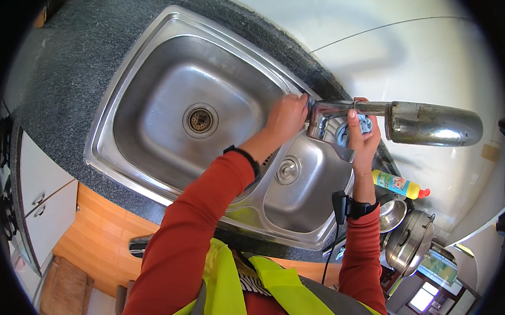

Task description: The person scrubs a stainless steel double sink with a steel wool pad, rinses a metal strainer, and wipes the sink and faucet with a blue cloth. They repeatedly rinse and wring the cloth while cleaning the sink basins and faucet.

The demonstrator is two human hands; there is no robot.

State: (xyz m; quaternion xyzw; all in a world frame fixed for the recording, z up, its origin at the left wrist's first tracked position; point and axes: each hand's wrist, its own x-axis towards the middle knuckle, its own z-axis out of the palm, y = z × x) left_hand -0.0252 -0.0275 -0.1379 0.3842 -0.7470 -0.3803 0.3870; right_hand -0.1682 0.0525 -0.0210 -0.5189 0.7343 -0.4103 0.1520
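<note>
A chrome kitchen faucet (333,108) rises at the back of a stainless steel double-bowl sink (170,202), and its thick curved end reaches to the right. My left hand (284,116) is closed at the faucet's base, with its fingertips partly hidden behind the metal. In my right hand (365,139) is a bunched light-blue cloth (343,134), held against the faucet's neck. The thumb lies in front of the neck and other fingers pass behind it. Under my left forearm is the large bowl (161,124); the small bowl (305,202) lies between my arms.
A yellow-capped bottle with a red tip (397,185) lies right of my right wrist. Beyond it are a metal bowl (391,214) and a lidded steel pot (409,242). Dark speckled countertop (83,65) surrounds the sink, with a pale tiled wall (367,44) behind. A black cable (327,258) hangs from my right wrist.
</note>
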